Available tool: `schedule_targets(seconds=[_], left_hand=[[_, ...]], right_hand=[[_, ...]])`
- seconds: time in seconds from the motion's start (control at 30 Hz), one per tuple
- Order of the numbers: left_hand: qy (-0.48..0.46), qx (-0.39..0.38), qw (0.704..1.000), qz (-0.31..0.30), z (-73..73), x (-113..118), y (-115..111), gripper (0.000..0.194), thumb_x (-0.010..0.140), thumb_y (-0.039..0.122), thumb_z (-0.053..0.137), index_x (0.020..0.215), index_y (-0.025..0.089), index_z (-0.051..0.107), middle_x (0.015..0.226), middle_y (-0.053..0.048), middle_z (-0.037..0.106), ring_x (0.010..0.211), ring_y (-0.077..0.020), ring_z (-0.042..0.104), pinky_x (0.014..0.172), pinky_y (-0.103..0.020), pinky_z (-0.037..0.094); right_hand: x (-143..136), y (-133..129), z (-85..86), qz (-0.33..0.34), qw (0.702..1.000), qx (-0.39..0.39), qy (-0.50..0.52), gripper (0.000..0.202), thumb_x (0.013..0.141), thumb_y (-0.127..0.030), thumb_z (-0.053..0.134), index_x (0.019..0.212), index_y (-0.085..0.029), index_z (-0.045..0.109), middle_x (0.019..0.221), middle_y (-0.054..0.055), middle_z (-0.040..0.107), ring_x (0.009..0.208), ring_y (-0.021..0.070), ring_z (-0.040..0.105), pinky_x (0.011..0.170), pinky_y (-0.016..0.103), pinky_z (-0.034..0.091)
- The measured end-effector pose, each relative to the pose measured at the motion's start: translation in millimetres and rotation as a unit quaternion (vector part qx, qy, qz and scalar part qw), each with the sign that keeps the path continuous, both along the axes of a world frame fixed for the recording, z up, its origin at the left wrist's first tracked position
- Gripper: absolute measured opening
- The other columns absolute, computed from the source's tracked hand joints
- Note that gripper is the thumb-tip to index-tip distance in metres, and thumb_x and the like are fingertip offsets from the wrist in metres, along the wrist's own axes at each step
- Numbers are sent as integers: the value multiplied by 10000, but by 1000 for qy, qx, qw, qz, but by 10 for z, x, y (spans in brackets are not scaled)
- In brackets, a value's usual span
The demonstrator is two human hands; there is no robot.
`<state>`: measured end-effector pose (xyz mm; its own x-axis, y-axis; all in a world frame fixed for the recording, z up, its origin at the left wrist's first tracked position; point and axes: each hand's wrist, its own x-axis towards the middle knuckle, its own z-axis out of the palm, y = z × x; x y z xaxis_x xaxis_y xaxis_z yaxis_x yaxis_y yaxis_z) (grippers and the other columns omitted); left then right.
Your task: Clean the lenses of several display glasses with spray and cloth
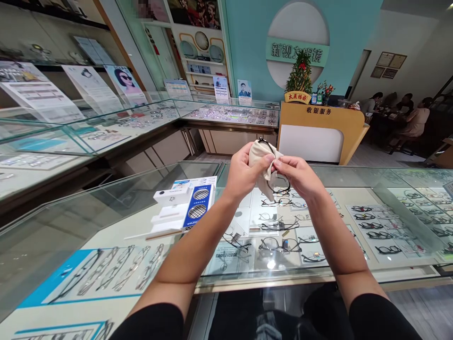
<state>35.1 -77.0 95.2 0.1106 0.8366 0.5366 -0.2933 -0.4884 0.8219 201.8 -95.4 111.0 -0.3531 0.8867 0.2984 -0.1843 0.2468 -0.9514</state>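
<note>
Both hands are raised together above a glass display counter. My left hand [245,171] is closed around a beige cloth [261,150] that is wrapped over part of a pair of black-framed glasses [282,191]. One round rim hangs below the cloth, and a dark piece of the frame shows along its top. My right hand [296,173] pinches the cloth and the frame between thumb and fingers. The folds hide the rest of the glasses, so the exact grip on the frame cannot be made out.
Beneath my hands, the glass counter [226,278] holds many glasses on cards. A blue and white display box [198,203] sits at left. More glass cases [230,113] run along the left and back. A yellow cashier desk [318,123] stands behind; people sit at far right.
</note>
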Motion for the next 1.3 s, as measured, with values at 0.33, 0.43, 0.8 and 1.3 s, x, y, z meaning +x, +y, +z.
schedule_targets(seconds=[0.33,0.43,0.8,1.3], left_hand=[[-37,46,989,134,-3,114,-90,623,822,803,777,740,215,586,625,28,528,537,-98,436,501,-252,379],[-20,20,998,59,16,42,-55,612,866,780,752,704,213,590,574,16,540,521,-114,494,505,-258,414],[33,-21,995,-91,136,-189,-80,489,717,507,983,1021,195,761,851,-47,760,692,-153,665,637,-261,553],[-49,54,992,98,19,40,-122,538,907,701,767,753,210,609,622,32,562,509,-84,457,498,-230,396]], right_hand=[[-144,-86,-16,64,998,15,-11,531,690,-683,930,773,-190,753,816,5,704,867,159,595,884,315,495],[-99,-50,-23,40,999,21,-12,453,741,-623,906,778,-195,763,843,10,714,891,164,610,924,314,485],[53,-69,90,7,1000,2,-6,386,740,-547,873,765,-194,719,800,3,628,784,139,523,733,271,442],[-204,-151,-35,73,997,-14,22,276,783,-442,871,825,-196,754,859,-14,685,883,137,587,906,272,449]])
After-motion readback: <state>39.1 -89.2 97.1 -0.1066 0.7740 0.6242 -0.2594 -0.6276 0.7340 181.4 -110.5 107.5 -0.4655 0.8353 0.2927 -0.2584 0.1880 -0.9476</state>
